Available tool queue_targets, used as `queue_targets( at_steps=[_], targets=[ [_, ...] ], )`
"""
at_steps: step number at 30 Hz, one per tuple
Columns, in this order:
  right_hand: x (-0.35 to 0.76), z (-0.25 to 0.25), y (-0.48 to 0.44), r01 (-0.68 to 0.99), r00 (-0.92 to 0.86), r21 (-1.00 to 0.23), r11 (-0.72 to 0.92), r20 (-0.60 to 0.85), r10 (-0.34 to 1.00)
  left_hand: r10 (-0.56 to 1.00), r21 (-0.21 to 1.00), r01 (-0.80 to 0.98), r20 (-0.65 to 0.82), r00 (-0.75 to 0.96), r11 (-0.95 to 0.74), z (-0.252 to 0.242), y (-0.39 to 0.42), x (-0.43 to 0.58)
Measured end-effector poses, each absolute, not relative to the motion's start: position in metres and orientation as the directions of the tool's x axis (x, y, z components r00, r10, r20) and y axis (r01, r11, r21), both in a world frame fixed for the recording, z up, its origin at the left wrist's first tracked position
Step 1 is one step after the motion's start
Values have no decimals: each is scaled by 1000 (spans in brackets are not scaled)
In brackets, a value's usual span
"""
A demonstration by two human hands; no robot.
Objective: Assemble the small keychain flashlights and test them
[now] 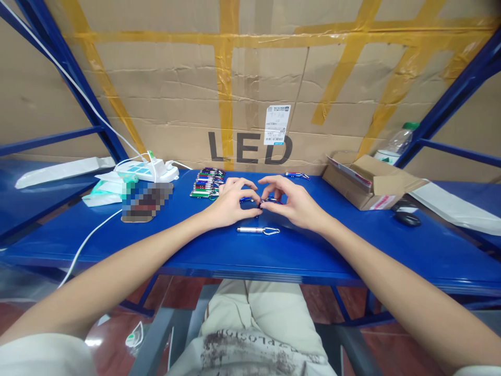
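My left hand (235, 202) and my right hand (291, 202) meet over the middle of the blue table, thumbs and forefingers pinched together. Between their fingertips is a small dark piece (259, 205), too small and covered to name. Partly hidden behind the fingers lies a blue penlight (246, 199) with a clip. Just in front of the hands, a silver penlight (250, 230) with a carabiner clip (272, 231) rests flat. Beside my left hand, several penlights (205, 184) in green, red, blue and dark colours lie in a stacked row.
Another penlight (297, 175) lies at the back. An open cardboard box (364, 180) and a black mouse (407, 218) are at the right. At the left are a power strip (148, 169), a plastic packet (105, 189) and a white cable (88, 237). A large carton (176, 104) stands behind.
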State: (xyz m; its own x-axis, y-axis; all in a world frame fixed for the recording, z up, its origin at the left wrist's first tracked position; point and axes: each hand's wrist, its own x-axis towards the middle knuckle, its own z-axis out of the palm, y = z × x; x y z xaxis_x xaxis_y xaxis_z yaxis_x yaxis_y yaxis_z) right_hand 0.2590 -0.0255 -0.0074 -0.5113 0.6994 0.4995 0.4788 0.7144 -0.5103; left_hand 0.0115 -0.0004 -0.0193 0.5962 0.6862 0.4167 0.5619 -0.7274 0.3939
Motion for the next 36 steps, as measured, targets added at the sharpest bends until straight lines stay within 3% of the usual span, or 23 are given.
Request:
queue_targets(
  at_steps=[7,12,17,22,27,36],
  targets=[
    [258,-6,-32,399,-463,-554,731,566,682,680,369,572,427,596,-733,-17,-2,12],
    [256,-4,-36,459,-522,-467,756,547,655,686,376,575,427,589,-727,-19,-1,12],
    [261,-3,-29,497,-425,-498,711,574,700,687,401,558,426,588,-726,-20,1,11],
    [278,-3,-16,731,-399,-257,633,591,701,704,412,571,426,568,-710,-20,2,10],
    [288,1,-13,775,-521,-127,620,428,739,708,411,576,427,562,-706,-20,3,10],
    [296,5,-10,799,-551,-222,558,100,829,708,412,577,448,545,-705,-19,4,10]
  ],
)
